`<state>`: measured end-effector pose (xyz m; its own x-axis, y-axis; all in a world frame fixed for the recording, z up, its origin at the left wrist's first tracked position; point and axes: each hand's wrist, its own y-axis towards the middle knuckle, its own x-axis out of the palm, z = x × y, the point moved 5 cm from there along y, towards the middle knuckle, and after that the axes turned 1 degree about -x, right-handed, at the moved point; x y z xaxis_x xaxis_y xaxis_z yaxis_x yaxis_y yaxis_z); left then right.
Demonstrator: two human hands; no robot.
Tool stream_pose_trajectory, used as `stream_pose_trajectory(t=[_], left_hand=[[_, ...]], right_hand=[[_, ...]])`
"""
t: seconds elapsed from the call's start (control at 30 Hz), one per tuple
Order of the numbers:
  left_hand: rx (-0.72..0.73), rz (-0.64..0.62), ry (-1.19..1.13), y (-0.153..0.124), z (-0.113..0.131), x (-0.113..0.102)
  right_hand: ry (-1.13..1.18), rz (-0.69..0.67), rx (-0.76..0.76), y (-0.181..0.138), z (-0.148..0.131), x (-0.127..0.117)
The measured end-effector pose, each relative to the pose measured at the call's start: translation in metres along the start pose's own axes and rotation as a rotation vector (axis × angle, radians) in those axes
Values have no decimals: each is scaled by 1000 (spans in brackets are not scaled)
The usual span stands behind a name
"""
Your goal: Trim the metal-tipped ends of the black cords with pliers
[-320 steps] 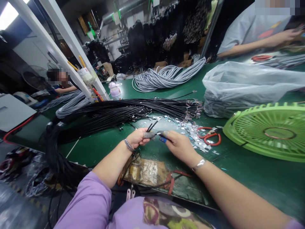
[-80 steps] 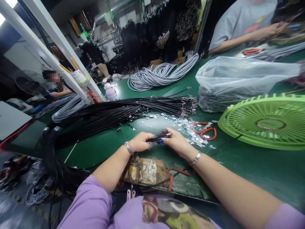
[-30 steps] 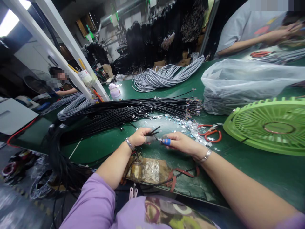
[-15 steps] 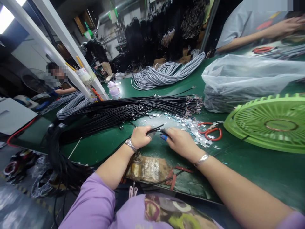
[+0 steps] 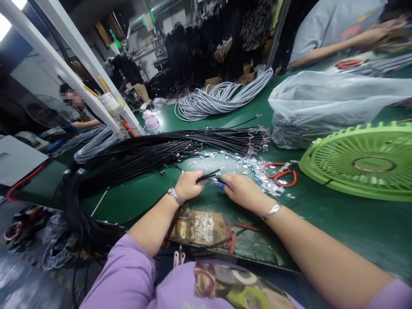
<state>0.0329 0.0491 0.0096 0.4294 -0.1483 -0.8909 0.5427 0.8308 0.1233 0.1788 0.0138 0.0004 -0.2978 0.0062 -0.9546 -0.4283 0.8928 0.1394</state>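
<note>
My left hand (image 5: 189, 185) is closed round a few thin black cables (image 5: 210, 174), whose ends stick out to the right past the thumb. Close beside it, my right hand (image 5: 240, 188) pinches the end of a black cable between thumb and fingers. Blue tape (image 5: 220, 185) wraps one finger of that hand. Just what lies between its fingertips is partly hidden. Beyond both hands lies a thick bundle of black cables (image 5: 154, 148), with stripped, coloured wire ends (image 5: 257, 139) at its right. Foil and plastic scraps (image 5: 257, 167) are strewn near these ends.
Red-handled scissors or snips (image 5: 285, 176) lie right of the scraps, by a green fan (image 5: 370, 165). Behind stand a clear plastic bag (image 5: 299, 111), a coil of grey cable (image 5: 222, 101) and a bottle (image 5: 151, 121). A taped block (image 5: 202, 227) sits at the front edge. Two other people sit farther off.
The whole view has shifted slightly. Both hands stay close together at the cable ends, with the right fingers moved only a little.
</note>
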Motion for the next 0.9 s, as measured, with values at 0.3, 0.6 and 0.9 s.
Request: stream_pose_trajectory(t=[0.3,0.6,0.9], left_hand=[[-66,-67,-502,7,-10,10],[-236,-84,-792,5,-9,9],[-307,-149,-861,3,-9,15]], right_hand=[[11,9,-2,1,-1,-4],[444,240,197,4,26,1],[1305,248,273,4,11,13]])
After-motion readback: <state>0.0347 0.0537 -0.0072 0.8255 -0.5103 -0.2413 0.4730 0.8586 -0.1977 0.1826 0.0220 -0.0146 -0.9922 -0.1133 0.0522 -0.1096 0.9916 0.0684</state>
